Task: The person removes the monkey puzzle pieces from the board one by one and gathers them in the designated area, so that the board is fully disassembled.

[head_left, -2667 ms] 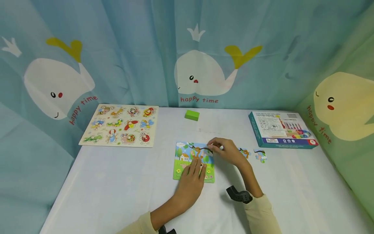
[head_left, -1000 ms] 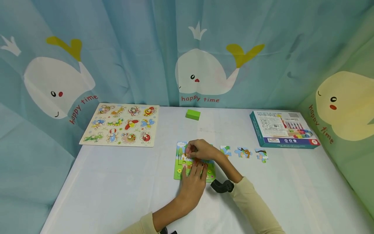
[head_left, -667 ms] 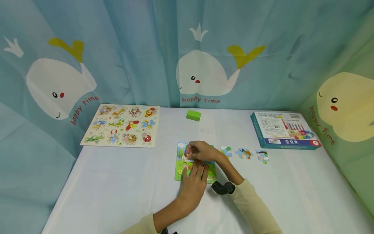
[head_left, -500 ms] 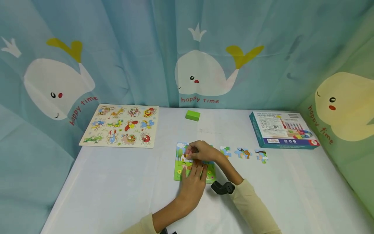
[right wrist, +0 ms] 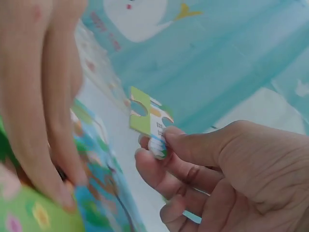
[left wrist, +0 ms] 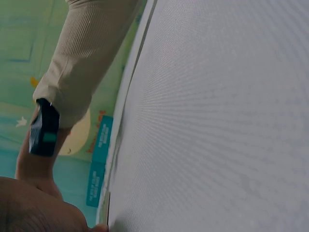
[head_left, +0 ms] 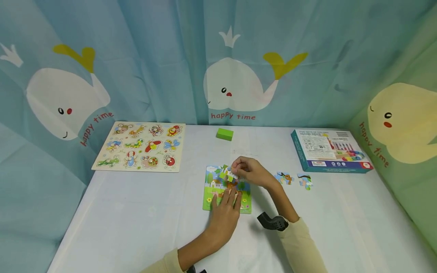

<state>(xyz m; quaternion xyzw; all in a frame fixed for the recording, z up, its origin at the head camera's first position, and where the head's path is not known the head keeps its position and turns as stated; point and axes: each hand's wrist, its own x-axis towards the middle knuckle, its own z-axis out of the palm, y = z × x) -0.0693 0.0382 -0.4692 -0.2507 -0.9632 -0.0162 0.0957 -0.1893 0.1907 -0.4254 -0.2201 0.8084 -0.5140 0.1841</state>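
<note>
Apparently, placement step: right hand [head_left: 254, 173] pinches puzzle piece [right wrist: 152, 122]; left hand [head_left: 223, 220], fingers apart, touches board [head_left: 208, 194] beneath. Alignment seems needed next.

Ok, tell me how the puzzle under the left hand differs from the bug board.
The puzzle is smaller than the bug board. The puzzle shows one green-and-blue scene; the bug board has rows of separate bugs. The left hand rests on the puzzle; no hand touches the bug board. Both lie flat on the table.
</note>
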